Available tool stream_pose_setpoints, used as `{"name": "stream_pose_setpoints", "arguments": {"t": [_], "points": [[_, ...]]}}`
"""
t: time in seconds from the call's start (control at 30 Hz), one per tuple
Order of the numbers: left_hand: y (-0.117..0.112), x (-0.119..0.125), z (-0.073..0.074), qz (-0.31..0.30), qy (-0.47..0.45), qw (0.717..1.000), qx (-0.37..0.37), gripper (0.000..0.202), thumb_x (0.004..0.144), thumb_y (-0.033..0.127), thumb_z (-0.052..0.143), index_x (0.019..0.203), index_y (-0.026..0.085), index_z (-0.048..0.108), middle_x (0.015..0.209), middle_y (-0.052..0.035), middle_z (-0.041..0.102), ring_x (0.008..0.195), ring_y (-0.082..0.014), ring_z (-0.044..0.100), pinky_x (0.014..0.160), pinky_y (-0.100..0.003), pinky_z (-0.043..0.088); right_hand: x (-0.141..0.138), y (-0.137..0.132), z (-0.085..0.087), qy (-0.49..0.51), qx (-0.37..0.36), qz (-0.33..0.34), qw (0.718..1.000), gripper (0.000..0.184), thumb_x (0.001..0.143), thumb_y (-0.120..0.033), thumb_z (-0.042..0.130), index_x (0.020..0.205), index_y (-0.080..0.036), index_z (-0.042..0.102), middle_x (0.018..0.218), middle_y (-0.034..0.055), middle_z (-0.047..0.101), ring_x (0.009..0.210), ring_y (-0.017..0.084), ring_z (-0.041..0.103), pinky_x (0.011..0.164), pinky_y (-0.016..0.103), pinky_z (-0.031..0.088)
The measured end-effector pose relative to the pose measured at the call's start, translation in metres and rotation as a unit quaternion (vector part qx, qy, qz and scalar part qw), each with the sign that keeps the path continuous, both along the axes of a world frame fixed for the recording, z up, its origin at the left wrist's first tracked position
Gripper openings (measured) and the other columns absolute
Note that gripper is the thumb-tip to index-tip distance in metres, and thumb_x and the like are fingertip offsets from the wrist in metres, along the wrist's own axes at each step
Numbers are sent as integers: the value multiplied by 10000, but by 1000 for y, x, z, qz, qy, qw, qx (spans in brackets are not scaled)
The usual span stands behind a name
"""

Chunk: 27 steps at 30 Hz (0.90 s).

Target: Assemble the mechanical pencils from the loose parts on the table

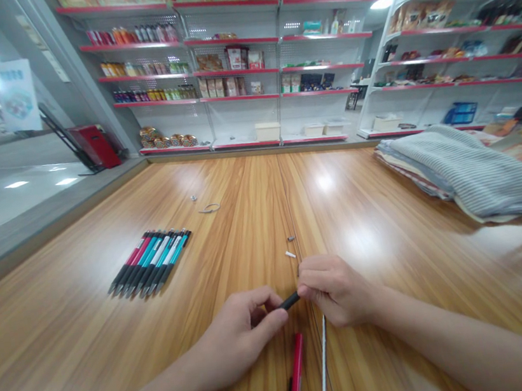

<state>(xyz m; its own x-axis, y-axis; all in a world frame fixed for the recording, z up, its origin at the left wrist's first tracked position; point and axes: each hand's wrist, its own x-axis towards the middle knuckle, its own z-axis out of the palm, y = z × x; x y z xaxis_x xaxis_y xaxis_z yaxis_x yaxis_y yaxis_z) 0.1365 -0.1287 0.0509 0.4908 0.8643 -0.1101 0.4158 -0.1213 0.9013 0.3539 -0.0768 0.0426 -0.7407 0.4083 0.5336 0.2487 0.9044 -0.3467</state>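
Between my two hands is a short black pen grip (289,301), slightly tilted. My left hand (244,326) pinches its near end between thumb and fingers. My right hand (333,288) is closed around the other end, hiding that part. Just below lies a red pen barrel (295,370) with a black clip, running off the lower edge. Beside it rests a thin white ink refill (324,367). Beyond my hands are a small white piece (290,254) and a small dark grey piece (290,238).
A row of assembled pens (152,261) in red, teal and white lies at left. Farther back are a thin wire loop (209,208) and a tiny metal piece (193,198). Folded cloths (464,169) are stacked at right. Stocked shelves (231,42) stand behind the wooden table (245,223).
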Motion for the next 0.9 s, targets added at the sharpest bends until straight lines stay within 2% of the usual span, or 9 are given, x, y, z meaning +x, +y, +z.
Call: {"name": "stream_pose_setpoints", "arguments": {"t": [0.1, 0.27, 0.37, 0.43, 0.5, 0.63, 0.8, 0.9], "points": [[0, 1, 1, 18, -20, 1000, -14, 236, 863, 383, 556, 857, 148, 547, 649, 42, 451, 560, -79, 403, 522, -196, 312, 0, -1, 0, 2, -3, 1, 1000, 235, 901, -166, 412, 667, -181, 403, 616, 3, 434, 595, 127, 394, 561, 265, 277], [0, -2, 1, -29, -16, 997, -68, 411, 936, 462, 376, 764, 136, 558, 569, 38, 422, 462, -68, 415, 447, -184, 309, -1, -1, -1, -1, 0, 6, 1000, 228, 894, -161, 416, 668, -181, 395, 619, 3, 429, 601, 129, 386, 563, 269, 271], [1, -4, -5, -15, -53, 993, -102, 307, 884, 462, 495, 887, 156, 525, 636, 37, 468, 482, -81, 469, 431, -177, 354, -1, -1, -1, -9, 7, 5, 1000, 228, 894, -166, 421, 666, -178, 414, 625, 8, 443, 599, 127, 388, 555, 271, 269], [1, -4, -8, -7, -78, 990, -120, 307, 852, 457, 553, 936, 167, 499, 686, 33, 491, 499, -84, 490, 432, -178, 377, 0, -1, -2, -9, 10, 3, 1000, 222, 895, -166, 420, 673, -176, 431, 630, 11, 457, 599, 127, 396, 551, 269, 276], [1, -4, -9, -16, -79, 989, -120, 322, 874, 474, 514, 914, 155, 517, 692, 20, 513, 500, -82, 498, 450, -184, 389, 0, -1, -4, -8, 13, 0, 1000, 214, 896, -165, 420, 683, -177, 444, 632, 13, 467, 600, 128, 404, 553, 270, 285], [1, -4, -7, -45, -57, 993, -95, 451, 940, 491, 357, 768, 124, 553, 560, 16, 487, 485, -83, 492, 494, -194, 394, 0, -2, -8, -13, 19, -1, 1000, 182, 883, -162, 430, 705, -179, 465, 642, 15, 485, 604, 131, 420, 558, 272, 301], [1, -2, -8, -15, -91, 988, -126, 319, 855, 476, 545, 920, 169, 490, 684, 33, 482, 483, -63, 425, 419, -165, 371, -3, -4, -5, -9, 23, 0, 1000, 242, 905, -198, 420, 664, -181, 440, 618, 10, 472, 576, 124, 412, 537, 270, 294], [2, -1, -4, -18, -88, 989, -118, 283, 847, 431, 573, 938, 172, 505, 713, 27, 504, 506, -60, 410, 431, -158, 352, -4, -5, -3, -11, 24, -3, 1000, 277, 917, -217, 415, 643, -180, 430, 603, 10, 469, 565, 121, 409, 533, 270, 291]]}}
